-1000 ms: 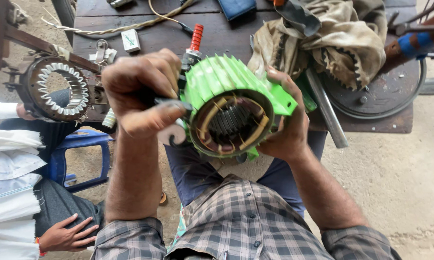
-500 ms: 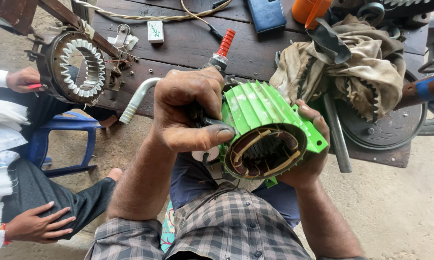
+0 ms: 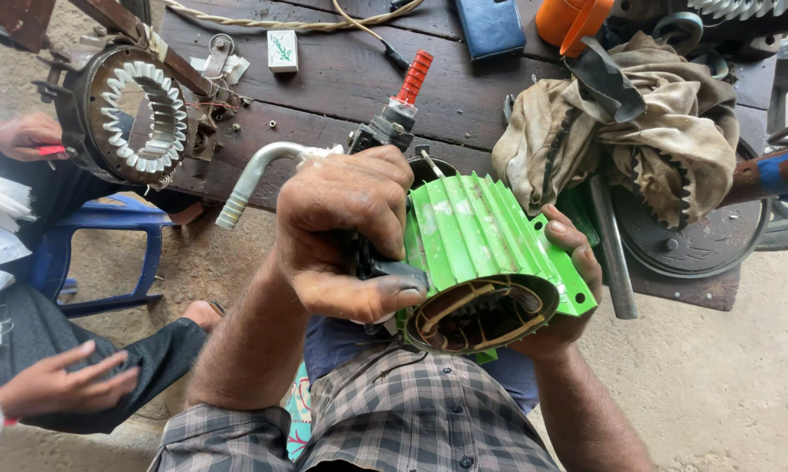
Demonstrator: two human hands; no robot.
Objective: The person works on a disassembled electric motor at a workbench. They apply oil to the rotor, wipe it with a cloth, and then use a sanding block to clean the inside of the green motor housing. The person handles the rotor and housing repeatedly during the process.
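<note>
Head view, centre: a green finned motor housing (image 3: pixel 486 262) is lying tilted across the person's lap, its open end turned toward the camera so the bore is showing.
Bore contents: copper-brown windings (image 3: pixel 477 313) are sitting inside the rim; finer detail is too small to tell.
Right hand (image 3: pixel 567 288): it is cupping the housing from below and from the right side, fingers wrapping the green foot plate, bracing the body against the push from the other side.
Left hand (image 3: pixel 346 232): it is closing tightly round a dark tool (image 3: pixel 392 273), thumb pressing along it, the tip sitting at the housing's left rim; what kind of tool cannot be told.
Upper centre: a red-handled tool (image 3: pixel 410 83) is lying on the dark wooden bench (image 3: pixel 342 79), just behind the left hand.
Centre left: a bent metal pipe (image 3: pixel 252 179) is sticking out from the bench edge.
Upper left: a bare stator ring with pale coils (image 3: pixel 141 114) is resting on the bench corner, and another person's hand (image 3: pixel 23 135) is touching its left side.
Lower left: a second hand of that person (image 3: pixel 58 380) is resting open on a dark trouser knee.
Left: a blue plastic stool (image 3: pixel 106 249) is standing below the bench.
Upper right: a soiled rag (image 3: pixel 673 144) is lying heaped over a grey metal disc (image 3: pixel 708 245).
Top edge: a blue flat case (image 3: pixel 490 26) and an orange container (image 3: pixel 573 17) are lying well apart from the work.
</note>
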